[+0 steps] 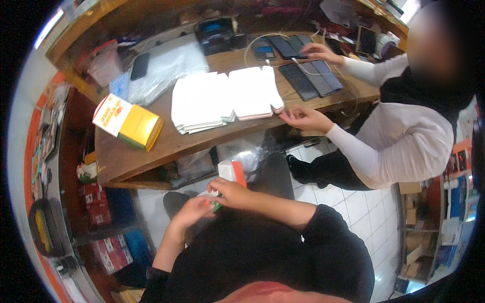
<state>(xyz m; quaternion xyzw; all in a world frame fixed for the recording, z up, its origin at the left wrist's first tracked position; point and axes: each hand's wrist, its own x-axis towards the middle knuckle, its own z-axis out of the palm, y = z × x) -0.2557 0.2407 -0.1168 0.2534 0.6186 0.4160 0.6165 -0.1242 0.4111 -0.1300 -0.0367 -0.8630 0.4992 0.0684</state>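
In my lap, a small carton with white and orange sides stands up past my fingers, and a bit of green shows at its lower end. My right hand is closed on it, fingers curled over the near side. My left hand is closed at the green end, its fingertips close to the right hand. Most of the carton's lower part is hidden by the fingers, and motion blurs it slightly. On the table ahead lie stacks of flat white cards or paper and a yellow and white box.
Across the wooden table, a co-worker's hands reach over several phones with white cables. A dark phone rests on a plastic-wrapped bundle. Shelves with boxes stand at left, more shelves at right.
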